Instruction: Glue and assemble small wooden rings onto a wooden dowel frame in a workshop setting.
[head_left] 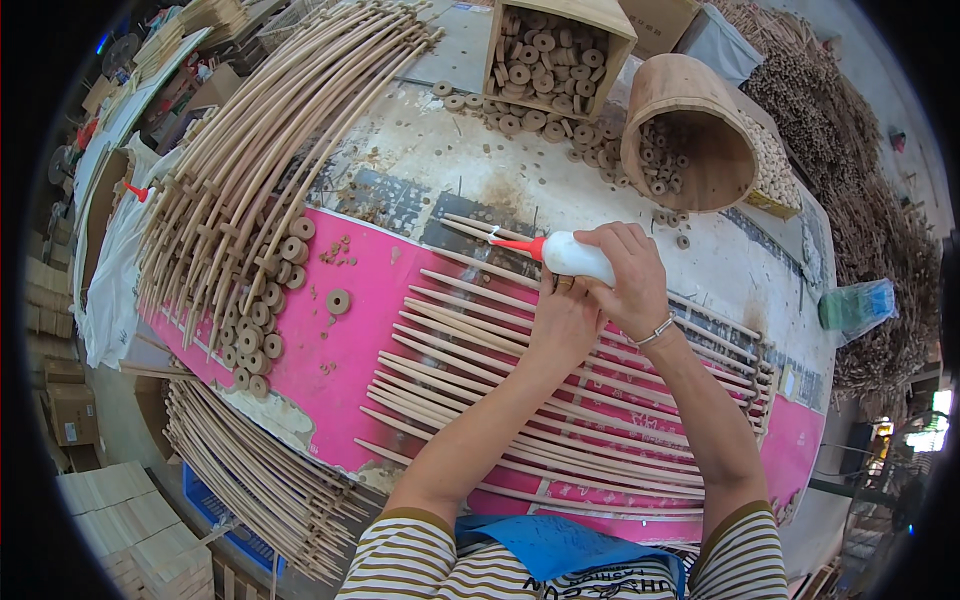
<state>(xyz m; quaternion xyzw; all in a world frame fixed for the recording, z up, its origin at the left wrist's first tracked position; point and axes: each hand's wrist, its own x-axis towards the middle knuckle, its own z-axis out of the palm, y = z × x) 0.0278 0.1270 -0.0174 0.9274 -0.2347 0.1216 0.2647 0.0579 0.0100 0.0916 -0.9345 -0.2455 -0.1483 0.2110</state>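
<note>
Near the lower middle of the frame, thin wooden sticks (560, 420) lie in rows on the pink bench (350, 350). Above them, at centre, the left hand (563, 322) presses down on the sticks, fingers curled, while the right hand (625, 275) wraps around a white glue bottle (572, 256), its red nozzle pointing left. Farther off, upper right, a tipped wooden bucket (690, 135) holds small wooden rings.

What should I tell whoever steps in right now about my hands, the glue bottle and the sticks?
Right hand grips the white glue bottle, red nozzle pointing left over the far stick tips.
Left hand rests on the row of thin wooden sticks laid side by side on the pink tabletop.
Wooden rings lie beside the stacked stick bundle on the left; more fill the box and round wooden bucket.
Done: sticks laid out.
Left: which tips already carry glue cannot be told.
</note>
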